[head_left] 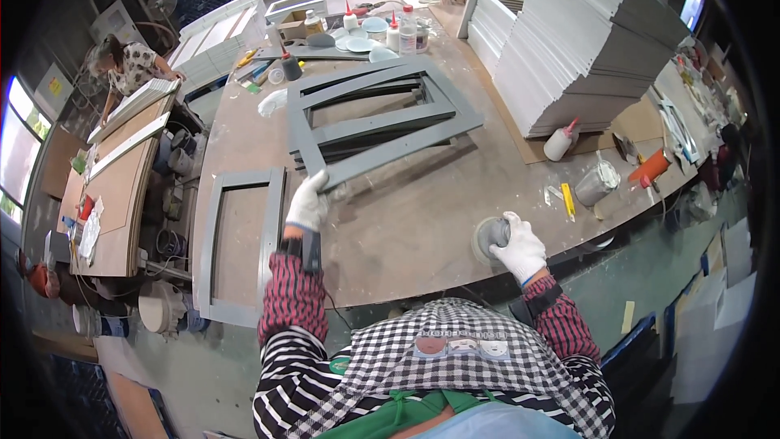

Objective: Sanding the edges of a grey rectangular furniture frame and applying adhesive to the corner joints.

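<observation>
My left hand (308, 203), in a white glove, grips the near left corner of a grey rectangular frame (398, 147). This frame lies skewed on top of a stack of similar grey frames (304, 126), its near side sticking out toward me. My right hand (520, 252), also gloved, is closed around a round grey sander (489, 240) resting on the table near its front edge. Another grey frame (216, 236) lies flat by itself at the left edge of the table.
A tall stack of pale panels (561, 65) stands at the back right. Glue bottles (558, 143), a grey tub (597, 182) and a yellow cutter (568, 202) lie right. Bottles and dishes (361, 43) crowd the far side. Two other people work beyond the table.
</observation>
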The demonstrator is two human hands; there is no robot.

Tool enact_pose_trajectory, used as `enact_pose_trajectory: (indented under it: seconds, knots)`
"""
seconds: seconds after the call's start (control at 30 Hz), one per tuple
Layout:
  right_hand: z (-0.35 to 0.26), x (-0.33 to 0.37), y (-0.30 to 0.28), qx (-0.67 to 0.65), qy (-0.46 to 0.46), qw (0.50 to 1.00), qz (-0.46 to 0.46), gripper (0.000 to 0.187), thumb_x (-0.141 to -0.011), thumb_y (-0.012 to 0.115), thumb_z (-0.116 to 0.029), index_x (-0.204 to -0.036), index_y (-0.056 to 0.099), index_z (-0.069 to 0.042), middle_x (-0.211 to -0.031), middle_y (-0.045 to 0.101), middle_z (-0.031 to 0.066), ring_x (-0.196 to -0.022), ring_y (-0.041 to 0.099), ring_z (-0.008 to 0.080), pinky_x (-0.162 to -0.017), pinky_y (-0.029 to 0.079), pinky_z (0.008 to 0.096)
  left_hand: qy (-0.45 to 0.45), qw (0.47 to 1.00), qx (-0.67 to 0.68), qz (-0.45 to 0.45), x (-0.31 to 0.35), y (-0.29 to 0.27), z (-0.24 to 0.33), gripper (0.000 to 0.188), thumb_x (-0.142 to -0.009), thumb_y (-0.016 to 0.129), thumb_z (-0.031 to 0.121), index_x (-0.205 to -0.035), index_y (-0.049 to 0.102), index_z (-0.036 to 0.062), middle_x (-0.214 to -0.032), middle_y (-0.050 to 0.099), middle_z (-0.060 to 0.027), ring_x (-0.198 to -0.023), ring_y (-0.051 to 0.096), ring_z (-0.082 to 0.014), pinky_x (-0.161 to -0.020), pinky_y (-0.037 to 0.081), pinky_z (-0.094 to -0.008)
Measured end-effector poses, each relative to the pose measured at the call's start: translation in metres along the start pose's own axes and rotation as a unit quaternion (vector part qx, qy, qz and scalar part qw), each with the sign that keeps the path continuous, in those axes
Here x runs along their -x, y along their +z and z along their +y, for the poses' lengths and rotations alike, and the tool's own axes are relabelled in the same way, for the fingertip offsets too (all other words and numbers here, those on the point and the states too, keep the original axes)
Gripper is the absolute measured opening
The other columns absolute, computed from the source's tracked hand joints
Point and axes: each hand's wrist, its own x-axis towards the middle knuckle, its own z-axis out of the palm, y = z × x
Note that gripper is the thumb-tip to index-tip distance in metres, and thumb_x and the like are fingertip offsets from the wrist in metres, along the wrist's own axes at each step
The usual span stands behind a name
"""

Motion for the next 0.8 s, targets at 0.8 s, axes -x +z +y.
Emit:
enact_pose_trajectory:
  seconds: [0.8]
  knots:
    - [-0.012, 0.025, 0.014, -0.044, -0.210, 0.977, 0.001, 0.063, -0.077, 0.078, -0.026, -0.136, 0.056, -0.024, -0.124, 0.057, 0.0143, -0.104, 0.066, 0.0357, -0.089, 0.056, 0.0425, -0.230, 0.970, 0.008, 0.085, 0.253, -0.028, -0.156, 0.036, -0.099, 0.062, 0.020, -0.128, 0.050, 0.0016, -0.122, 0.060, -0.0165, -0.111, 0.062, -0.0353, -0.085, 0.059, -0.0528]
